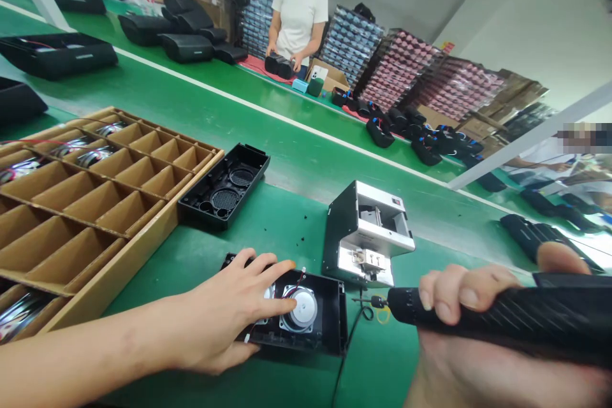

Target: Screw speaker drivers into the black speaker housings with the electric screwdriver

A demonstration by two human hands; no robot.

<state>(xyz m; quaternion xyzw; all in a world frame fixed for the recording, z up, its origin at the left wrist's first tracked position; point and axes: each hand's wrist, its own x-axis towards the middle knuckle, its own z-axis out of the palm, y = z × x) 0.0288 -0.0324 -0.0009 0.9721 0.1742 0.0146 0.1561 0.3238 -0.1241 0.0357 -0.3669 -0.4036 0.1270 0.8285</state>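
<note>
In the head view, the open speaker housing (329,315) is seen lying on the green work surface (282,204), steadied by the left hand (229,312), its fingers spread wide across it. Inside, one round speaker driver (305,309) is seated, with a second partly covered by the fingers; thin wires are left loose and the cavity is uncovered, so the assembly is judged only partly done. Whether any screws have been driven cannot be told. A black power screwdriver (478,312) is gripped in the right hand (468,293), its bit pointed at the housing's end, just beside it. Behind stands what appears to be a screw feeder (356,229). To the left, wired metallic parts (95,154) are held in some cells of the divided cardboard tray (143,252); beside it, speaker grilles (224,199) are shown inside another black housing half (261,169).
</note>
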